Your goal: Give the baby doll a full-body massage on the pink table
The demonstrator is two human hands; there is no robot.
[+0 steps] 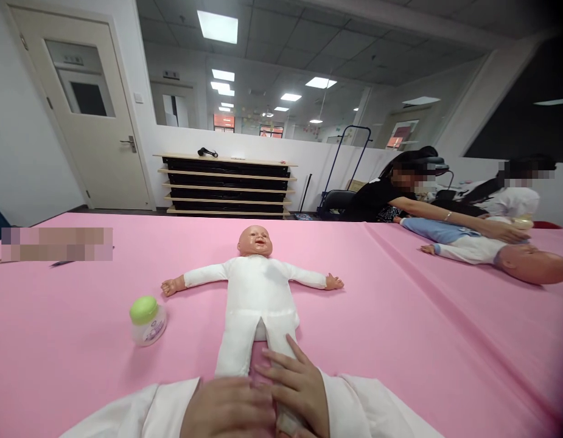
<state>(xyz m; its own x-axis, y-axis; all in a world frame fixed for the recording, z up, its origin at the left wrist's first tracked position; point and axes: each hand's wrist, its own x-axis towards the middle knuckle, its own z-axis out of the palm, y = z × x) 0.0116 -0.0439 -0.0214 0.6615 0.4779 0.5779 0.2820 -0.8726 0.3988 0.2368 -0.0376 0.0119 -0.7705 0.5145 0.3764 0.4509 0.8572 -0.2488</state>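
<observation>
A baby doll (263, 289) in white cloth lies on its back, arms stretched out and head pointing away from me. My right hand (299, 386) lies over the doll's lower leg on the right, fingers spread and stretched out. Beside it, my left hand (229, 407) is smeared by motion near the bottom edge, close to the other leg; its fingertips overlap the area by my right hand. Both hands hide the doll's lower legs and feet. To the left of the doll stands a clear jar (148, 325) with a green lid (144, 310).
A pink cloth (391, 340) covers the table, with a raised fold on the right. Another doll (482, 246) in blue and white lies at the right, under a co-worker's hand (504, 231). A blurred-out patch (57, 243) covers something at the far left. Shelving (226, 185) stands behind.
</observation>
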